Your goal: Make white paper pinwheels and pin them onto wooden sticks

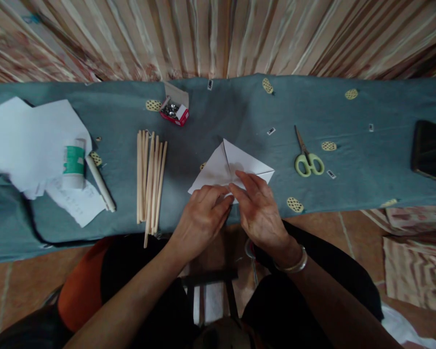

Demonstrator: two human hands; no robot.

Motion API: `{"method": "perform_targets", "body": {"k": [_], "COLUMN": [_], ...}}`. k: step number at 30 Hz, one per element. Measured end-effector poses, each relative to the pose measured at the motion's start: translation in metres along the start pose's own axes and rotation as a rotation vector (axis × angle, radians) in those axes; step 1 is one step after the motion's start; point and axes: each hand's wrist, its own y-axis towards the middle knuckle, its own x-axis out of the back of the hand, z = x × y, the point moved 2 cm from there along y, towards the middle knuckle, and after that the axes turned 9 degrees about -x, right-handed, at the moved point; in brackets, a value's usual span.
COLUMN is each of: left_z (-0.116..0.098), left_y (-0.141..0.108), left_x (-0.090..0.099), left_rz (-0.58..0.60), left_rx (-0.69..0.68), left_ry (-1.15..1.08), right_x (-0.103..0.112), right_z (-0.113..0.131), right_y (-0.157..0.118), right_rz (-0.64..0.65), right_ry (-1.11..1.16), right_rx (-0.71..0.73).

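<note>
A white sheet of paper (218, 165), folded into a pointed, kite-like shape with slits between its flaps, lies near the table's front edge. My left hand (203, 213) is closed on its near left edge, thumb and fingers pinched together. From the right, my right hand (259, 208) grips the near part of the paper with bent fingers, its fingertips close to the left thumb. Both hands cover the paper's near corner. A bracelet circles my right wrist.
Wooden sticks (150, 182) lie left of the paper. Beyond them stands an open red box (179, 116) of small metal pieces. Green-handled scissors (307, 157) and a dark phone-like object (430, 150) lie right. Far left are paper sheets (25, 135), a glue stick (73, 165) and a pen (101, 184).
</note>
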Motion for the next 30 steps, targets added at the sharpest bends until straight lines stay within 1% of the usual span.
{"method": "perform_targets", "body": {"k": [3, 8, 13, 17, 20, 22, 25, 27, 30], "left_z": [-0.003, -0.006, -0.009, -0.007, -0.004, -0.002, 0.0, 0.001, 0.002], "left_y": [0.002, 0.003, 0.002, 0.001, 0.0, 0.0, 0.001, 0.003, 0.004], "left_x": [-0.001, -0.002, -0.003, -0.004, -0.006, -0.006, -0.007, -0.007, -0.004], "left_rz": [0.032, 0.099, 0.117, 0.118, 0.133, 0.119, 0.104, 0.12, 0.141], "left_rx": [-0.05, -0.017, -0.019, -0.025, -0.014, -0.009, -0.011, -0.015, -0.037], "left_ry": [0.074, 0.085, 0.1, 0.103, 0.072, 0.045, 0.027, 0.039, 0.068], "right_x": [0.0, -0.005, -0.012, -0.007, 0.001, 0.007, 0.014, 0.018, 0.02], "right_z": [0.0, 0.002, 0.006, 0.004, -0.001, -0.005, -0.013, -0.021, -0.033], "right_y": [0.001, -0.001, -0.005, -0.002, 0.004, 0.007, 0.014, 0.018, 0.023], "right_rz": [-0.006, 0.017, 0.005, 0.019, -0.004, -0.026, -0.094, -0.155, -0.202], "right_ry": [-0.02, -0.02, -0.062, 0.003, 0.078, 0.135, 0.203, 0.191, 0.09], "right_rx": [-0.001, -0.001, 0.031, 0.013, 0.017, 0.023, -0.018, -0.08, -0.15]}}
